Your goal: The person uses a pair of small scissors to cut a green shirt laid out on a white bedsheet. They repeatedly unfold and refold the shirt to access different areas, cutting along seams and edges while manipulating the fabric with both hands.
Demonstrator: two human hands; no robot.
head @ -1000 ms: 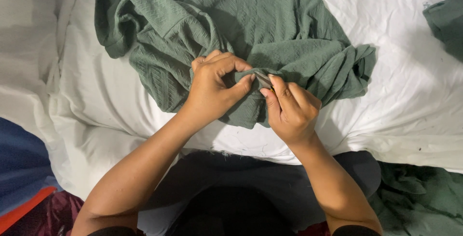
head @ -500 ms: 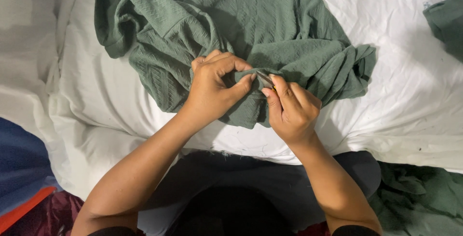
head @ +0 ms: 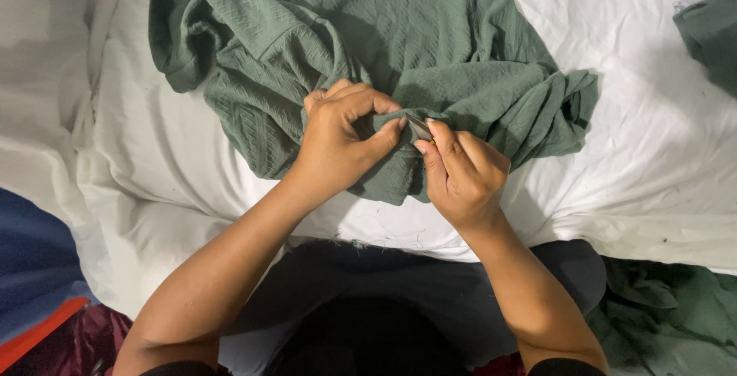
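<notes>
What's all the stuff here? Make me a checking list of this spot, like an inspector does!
Surface: white sheet, wrinkled, a few dark specks at the right.
Job's things: green cloth, bunched on the sheet; a small dark tool at its fold, too small to tell what kind.
Clutter: another green cloth at the right edge; more green fabric lower right.
Grippers: left hand pinches the fold; right hand pinches the tool.
Cables: nothing seen.
Surroundings: blue and orange fabric lower left; the person's dark lap.
</notes>
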